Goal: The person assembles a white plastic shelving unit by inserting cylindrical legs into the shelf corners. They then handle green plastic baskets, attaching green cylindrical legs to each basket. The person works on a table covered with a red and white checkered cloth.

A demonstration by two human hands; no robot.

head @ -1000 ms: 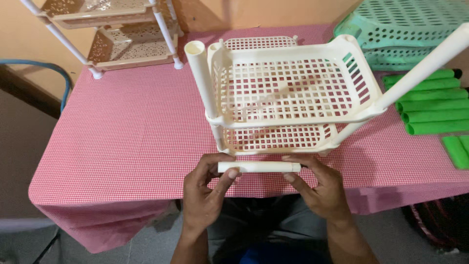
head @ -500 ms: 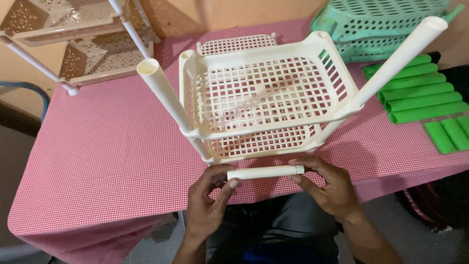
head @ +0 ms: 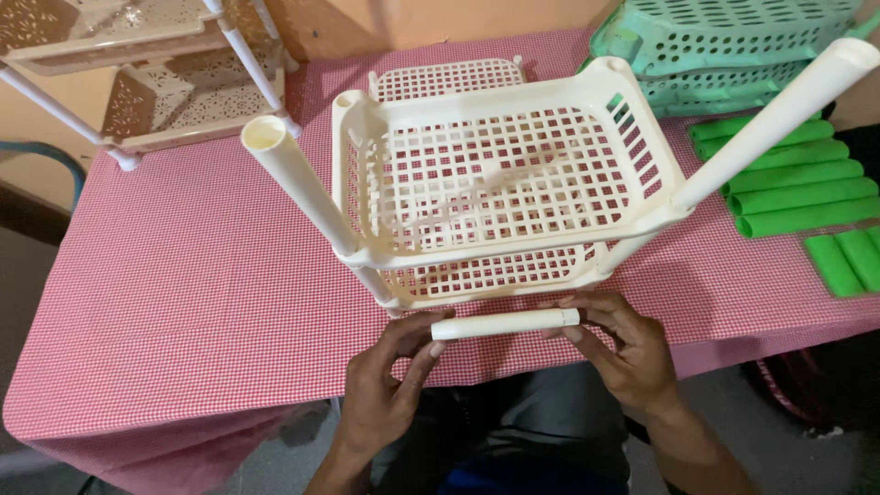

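a short cream tube [head: 505,323] lies level between the two hands, just off the near edge of the table [head: 183,284]. the left hand [head: 390,390] grips its left end with fingertips and thumb curled around it; the right hand [head: 623,353] pinches the right end the same way, so both hands are closed on the tube. directly beyond the hands, nearly touching the knuckles, stands a cream two-tier plastic rack [head: 500,192] with gridded baskets, its lower tier just past the tube. two long cream legs stick up from the rack, one [head: 293,179] beyond the left hand, one [head: 779,115] beyond and outward of the right hand. further right of the right hand, green tubes [head: 797,188] lie side by side on the red checked cloth, with green baskets [head: 724,41] stacked behind them. far beyond the left hand a tan rack [head: 137,82] stands at the table's corner.
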